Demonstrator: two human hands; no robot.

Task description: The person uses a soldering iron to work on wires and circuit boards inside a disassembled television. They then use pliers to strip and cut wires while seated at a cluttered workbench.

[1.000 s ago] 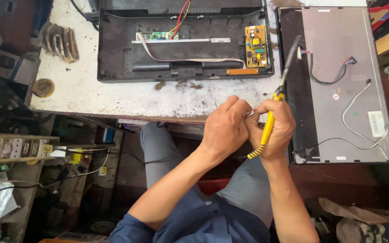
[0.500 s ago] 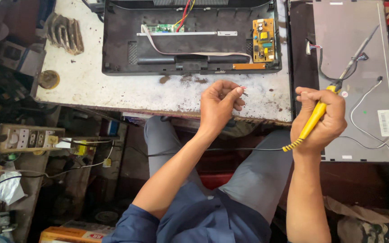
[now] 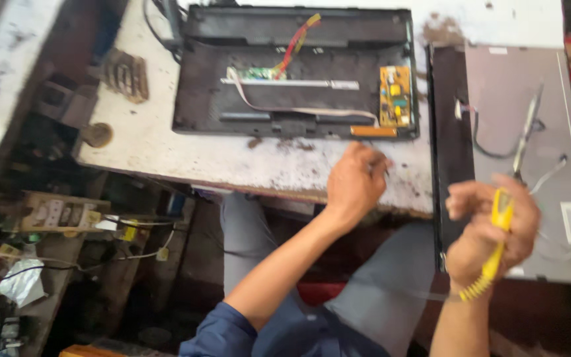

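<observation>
Gripped in the closed right hand [image 3: 487,235], at the lower right of the frame, is a yellow-handled soldering iron [image 3: 500,228]; its thin metal shaft points up over the grey metal panel [image 3: 517,99] that lies at the right side. The picture is blurred here, so I cannot tell if the tip touches the panel. Thin wires [image 3: 497,149] lie on this panel.

At the centre of the frame, the left hand [image 3: 355,185] is over the front edge of the white worn table [image 3: 193,149], with the fingers curled together. Whether it pinches something small I cannot tell.

Just above the left hand lies the open black monitor casing [image 3: 232,112], with a yellow circuit board [image 3: 394,96] inside at its right end and a small green board [image 3: 256,73] with red and yellow wires [image 3: 295,43] near its top.
</observation>
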